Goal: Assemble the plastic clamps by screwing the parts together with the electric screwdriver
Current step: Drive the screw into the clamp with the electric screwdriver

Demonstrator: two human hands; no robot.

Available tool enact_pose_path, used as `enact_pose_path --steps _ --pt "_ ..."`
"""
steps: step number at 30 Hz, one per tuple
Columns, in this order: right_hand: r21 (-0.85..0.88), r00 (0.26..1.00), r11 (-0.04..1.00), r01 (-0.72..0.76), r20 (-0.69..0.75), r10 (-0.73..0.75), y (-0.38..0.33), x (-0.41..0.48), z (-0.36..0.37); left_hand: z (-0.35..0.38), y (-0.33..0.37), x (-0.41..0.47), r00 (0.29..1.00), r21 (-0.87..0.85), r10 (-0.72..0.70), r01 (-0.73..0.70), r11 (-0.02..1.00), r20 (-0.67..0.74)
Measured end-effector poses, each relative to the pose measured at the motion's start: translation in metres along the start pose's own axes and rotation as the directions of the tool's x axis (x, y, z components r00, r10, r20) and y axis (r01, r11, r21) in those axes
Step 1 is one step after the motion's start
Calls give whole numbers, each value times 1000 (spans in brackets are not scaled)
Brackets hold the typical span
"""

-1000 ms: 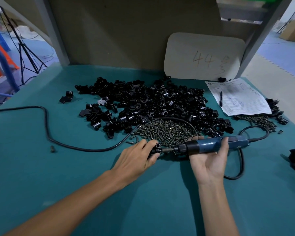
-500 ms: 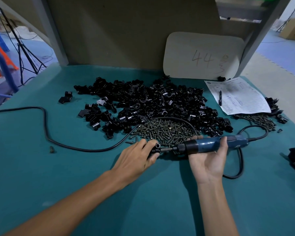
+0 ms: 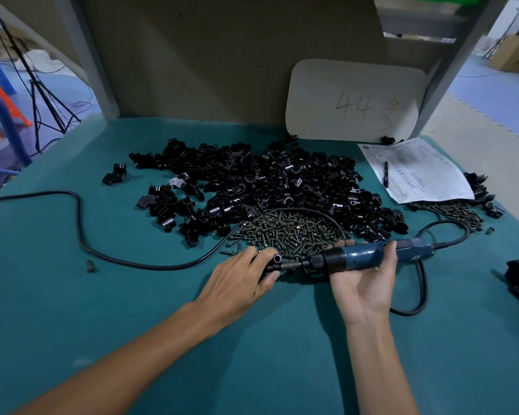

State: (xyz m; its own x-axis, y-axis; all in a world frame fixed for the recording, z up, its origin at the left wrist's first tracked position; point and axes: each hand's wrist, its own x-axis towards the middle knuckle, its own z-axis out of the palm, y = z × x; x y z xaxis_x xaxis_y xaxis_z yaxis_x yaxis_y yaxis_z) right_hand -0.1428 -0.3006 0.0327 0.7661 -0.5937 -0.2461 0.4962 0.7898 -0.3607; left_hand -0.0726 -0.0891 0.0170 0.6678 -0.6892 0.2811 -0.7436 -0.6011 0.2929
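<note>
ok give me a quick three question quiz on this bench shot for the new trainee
1. Which hand holds the electric screwdriver? A left, B right, C neither.
2. True or false: the pen lies on the paper sheet.
3. What does the left hand grip at the screwdriver's tip?
Key: 1 B, the right hand. 2 true. 3 a black clamp.
</note>
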Motion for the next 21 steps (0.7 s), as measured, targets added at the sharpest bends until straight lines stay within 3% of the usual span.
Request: enact_pose_path --steps 15,21 --pt "-7 1000 1000 4 2 -4 2 -1 1 0 0 1 999 -4 4 -4 1000 32" --pt "-27 998 1000 -6 65 8 3 -1 2 5 -4 0 997 -104 -40 46 994 65"
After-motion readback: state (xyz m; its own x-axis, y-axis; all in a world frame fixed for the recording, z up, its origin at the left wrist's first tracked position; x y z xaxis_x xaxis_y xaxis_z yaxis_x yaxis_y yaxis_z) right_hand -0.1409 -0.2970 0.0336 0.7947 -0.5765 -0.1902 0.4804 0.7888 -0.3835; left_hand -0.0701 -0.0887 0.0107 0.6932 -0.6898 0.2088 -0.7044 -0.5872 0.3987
